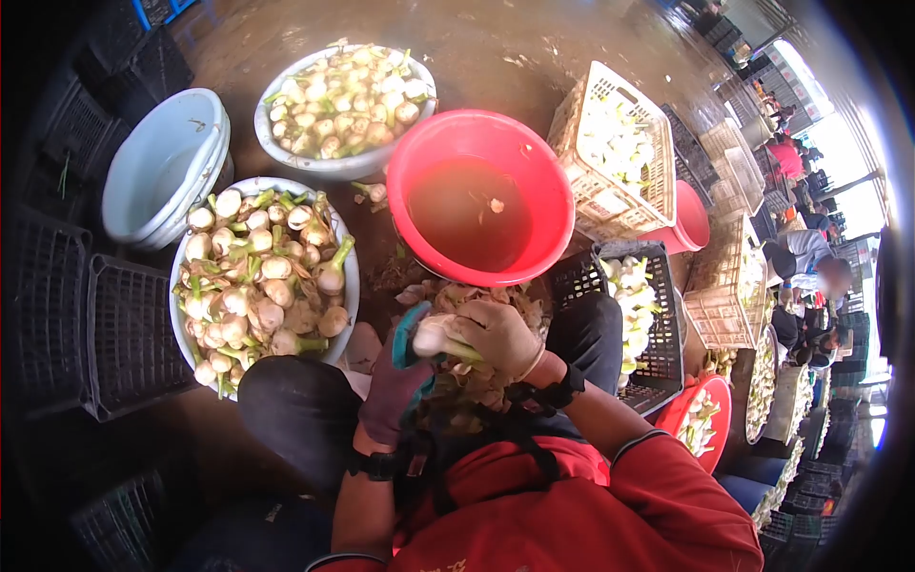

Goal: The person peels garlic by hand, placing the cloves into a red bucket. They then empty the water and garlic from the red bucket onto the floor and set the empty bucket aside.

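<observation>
A white garlic bulb (436, 336) with a pale green stem is held between my hands over my lap. My left hand (396, 377), in a purple and teal glove, is closed around the bulb end. Gripping the stem side is my right hand (502, 336), in a pale glove, its fingers partly hidden behind the bulb. Loose peeled skins (462, 389) lie in a heap below the hands. A pale tub (351, 286) full of untrimmed bulbs stands to the left. Just beyond my hands is a red basin (562, 224) of murky water, a small scrap floating in it.
Farther off stands a second full tub (262, 129), with stacked pale blue tubs (114, 195) to its left. A black crate (658, 381) and a cream crate (610, 205) at right hold white bulbs. Black crates (133, 324) line the left. Another person (810, 253) sits far right.
</observation>
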The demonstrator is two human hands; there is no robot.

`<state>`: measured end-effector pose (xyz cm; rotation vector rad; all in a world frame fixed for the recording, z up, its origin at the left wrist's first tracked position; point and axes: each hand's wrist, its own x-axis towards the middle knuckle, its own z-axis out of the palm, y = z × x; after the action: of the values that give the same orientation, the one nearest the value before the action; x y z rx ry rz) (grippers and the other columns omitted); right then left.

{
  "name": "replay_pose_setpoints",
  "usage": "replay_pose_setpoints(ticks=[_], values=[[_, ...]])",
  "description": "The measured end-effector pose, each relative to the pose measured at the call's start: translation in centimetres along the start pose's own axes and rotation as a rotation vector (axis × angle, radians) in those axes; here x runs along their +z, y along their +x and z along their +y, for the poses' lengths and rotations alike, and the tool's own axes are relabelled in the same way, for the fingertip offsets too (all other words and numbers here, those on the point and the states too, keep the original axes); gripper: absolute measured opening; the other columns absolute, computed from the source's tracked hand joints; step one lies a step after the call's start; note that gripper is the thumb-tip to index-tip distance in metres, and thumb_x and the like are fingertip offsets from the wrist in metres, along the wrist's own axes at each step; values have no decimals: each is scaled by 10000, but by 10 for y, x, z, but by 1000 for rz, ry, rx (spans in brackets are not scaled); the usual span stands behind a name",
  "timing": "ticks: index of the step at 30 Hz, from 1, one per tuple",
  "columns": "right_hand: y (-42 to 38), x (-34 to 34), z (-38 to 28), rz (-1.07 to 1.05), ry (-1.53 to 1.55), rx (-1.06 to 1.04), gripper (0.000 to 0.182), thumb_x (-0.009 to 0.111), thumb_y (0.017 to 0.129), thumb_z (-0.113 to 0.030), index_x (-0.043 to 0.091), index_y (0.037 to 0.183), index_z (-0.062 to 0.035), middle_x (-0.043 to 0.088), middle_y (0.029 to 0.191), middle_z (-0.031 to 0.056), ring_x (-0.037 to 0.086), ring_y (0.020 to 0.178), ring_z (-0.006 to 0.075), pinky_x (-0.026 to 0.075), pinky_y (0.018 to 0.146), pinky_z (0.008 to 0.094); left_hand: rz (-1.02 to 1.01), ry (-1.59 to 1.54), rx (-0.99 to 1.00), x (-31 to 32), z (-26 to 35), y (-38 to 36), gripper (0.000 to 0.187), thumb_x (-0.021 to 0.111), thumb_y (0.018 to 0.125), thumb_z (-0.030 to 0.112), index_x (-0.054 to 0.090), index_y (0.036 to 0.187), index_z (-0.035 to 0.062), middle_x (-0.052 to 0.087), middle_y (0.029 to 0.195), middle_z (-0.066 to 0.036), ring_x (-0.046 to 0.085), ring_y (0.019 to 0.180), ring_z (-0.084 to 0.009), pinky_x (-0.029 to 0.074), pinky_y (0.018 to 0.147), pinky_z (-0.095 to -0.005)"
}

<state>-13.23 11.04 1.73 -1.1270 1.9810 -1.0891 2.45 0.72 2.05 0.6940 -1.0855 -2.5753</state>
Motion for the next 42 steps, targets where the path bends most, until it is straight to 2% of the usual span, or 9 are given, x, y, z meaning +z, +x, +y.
replay_pose_setpoints(ticks=[4, 8, 12, 15, 23, 32, 34, 38, 42], values=[[-8, 7, -10, -27, -52, -200, 150, 608, 857, -156, 618, 897, -11, 606, 798, 161, 604, 743, 319, 487, 667, 359, 109, 162, 6, -6, -13, 4, 441, 616, 827, 31, 506, 1253, 37, 562, 1113, -28, 553, 958, -111, 482, 814, -255], [-5, 3, -17, -58, 395, 260, 205, 651, 804, -168, 629, 926, -5, 625, 846, 143, 623, 808, 316, 497, 731, 362, 31, 152, 86, -10, -10, 3, 429, 643, 848, 114, 499, 1240, 17, 568, 1091, -33, 552, 968, -114, 472, 858, -275], [8, -37, -41, -11, -196, -558, 400, 700, 743, -278, 580, 1025, -21, 576, 981, 111, 576, 903, 282, 476, 813, 367, -60, -70, 96, -12, -9, -2, 473, 632, 804, 78, 479, 1248, 29, 576, 1142, -110, 583, 1048, -186, 507, 888, -321], [3, -36, 0, 80, 859, 256, 247, 622, 799, -170, 548, 984, -25, 548, 773, 64, 567, 726, 181, 471, 665, 295, -182, -117, 101, -13, -4, -8, 517, 651, 828, 213, 452, 1261, 13, 564, 1167, -165, 606, 1034, -274, 516, 930, -399], [21, -52, -19, -88, -612, -98, 497, 656, 775, -120, 527, 1252, -68, 633, 993, 136, 654, 809, 241, 526, 693, 340, 122, 139, 435, -13, -8, 7, 444, 432, 1007, 280, 388, 1352, 3, 536, 1229, -164, 580, 1061, -228, 506, 883, -347], [15, 3, -45, 1, -32, -427, 132, 641, 810, -131, 620, 931, -80, 612, 849, 124, 604, 812, 317, 499, 690, 392, 105, 238, 471, -10, -11, 3, 367, 480, 959, 120, 463, 1296, -25, 567, 1214, -145, 579, 1084, -236, 474, 930, -325], [11, -7, -31, 134, -98, -252, 75, 618, 805, -77, 631, 877, -66, 610, 791, 133, 609, 811, 323, 496, 687, 399, -33, -344, 257, -11, -3, 1, 362, 538, 933, 126, 493, 1262, -17, 583, 1173, -161, 582, 1074, -255, 495, 911, -367], [10, -24, 50, -399, -975, -243, 267, 601, 816, -118, 649, 1073, -68, 658, 980, 154, 639, 933, 300, 514, 786, 377, -58, -614, 153, -22, -12, 6, 411, 582, 918, 175, 477, 1265, -19, 594, 1135, -165, 606, 1011, -255, 521, 867, -376], [13, -41, -24, -342, -623, -377, 380, 622, 790, -174, 617, 1144, -36, 662, 1028, 148, 615, 1023, 291, 501, 848, 369, 100, 19, 291, -8, -5, 8, 413, 569, 928, 219, 485, 1278, 16, 581, 1109, -117, 594, 987, -195, 531, 807, -298]])
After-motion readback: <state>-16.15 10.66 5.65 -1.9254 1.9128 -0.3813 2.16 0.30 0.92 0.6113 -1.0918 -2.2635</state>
